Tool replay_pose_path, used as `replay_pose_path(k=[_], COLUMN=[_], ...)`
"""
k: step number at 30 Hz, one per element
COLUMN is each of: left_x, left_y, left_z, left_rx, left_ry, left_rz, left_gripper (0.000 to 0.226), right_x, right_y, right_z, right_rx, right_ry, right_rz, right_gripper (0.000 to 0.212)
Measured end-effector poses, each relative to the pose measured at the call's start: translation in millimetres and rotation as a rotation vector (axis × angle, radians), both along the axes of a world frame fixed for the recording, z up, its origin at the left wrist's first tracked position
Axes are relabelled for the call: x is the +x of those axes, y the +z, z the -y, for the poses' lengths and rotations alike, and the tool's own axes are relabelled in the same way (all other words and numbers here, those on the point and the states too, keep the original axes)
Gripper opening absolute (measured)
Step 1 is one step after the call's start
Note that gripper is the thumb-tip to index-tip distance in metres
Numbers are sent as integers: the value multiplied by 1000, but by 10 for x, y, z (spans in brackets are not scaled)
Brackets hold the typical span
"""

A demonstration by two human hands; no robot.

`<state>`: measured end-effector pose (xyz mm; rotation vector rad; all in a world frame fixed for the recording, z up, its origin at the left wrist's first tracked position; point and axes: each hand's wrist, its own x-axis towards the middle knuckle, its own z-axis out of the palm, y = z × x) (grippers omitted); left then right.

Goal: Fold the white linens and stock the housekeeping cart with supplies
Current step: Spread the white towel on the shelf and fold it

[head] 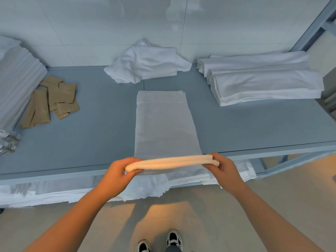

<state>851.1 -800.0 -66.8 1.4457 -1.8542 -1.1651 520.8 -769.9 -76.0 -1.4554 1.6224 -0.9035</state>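
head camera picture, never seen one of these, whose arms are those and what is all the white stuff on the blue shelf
There is no machine here. A person wears a wide-angle camera on the head, looking forward and down, so the arms and the shoes at the bottom are their own.

The left hand and the right hand each pinch one end of the near edge of a long white towel, which lies stretched away from them on the blue shelf.

Also on the shelf: a crumpled white cloth at the back, a stack of folded white linens on the right, some flat brown packets on the left, and more stacked white fabric at the far left edge.
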Motion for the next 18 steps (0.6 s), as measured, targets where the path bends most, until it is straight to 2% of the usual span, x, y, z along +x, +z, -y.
replay_pose_path(k=[3,6,8,13,16,18], left_x=[-48,-79,-82,-51,-46,-72], left_y=[130,217,248,279,318,307], left_z=[19,49,56,134,326,532], left_rx=[-85,-166,-208,-262,-276,-271], left_ry=[155,305,362,544,533,514], left_rz=[-77,-124,-137,-160,-179,-138], left_gripper=[15,15,15,34,8,9], right_x=[125,290,406,624,707,707], right_y=[110,238,315,401,401,350], right_z=[8,32,42,108,195,310], right_rx=[-82,-168,-220,-281,-302,-300], right_ry=[-108,-181,-222,-314,-365,-405], right_rz=[85,90,88,42,33,18], right_gripper=[14,6,11,16,12,13])
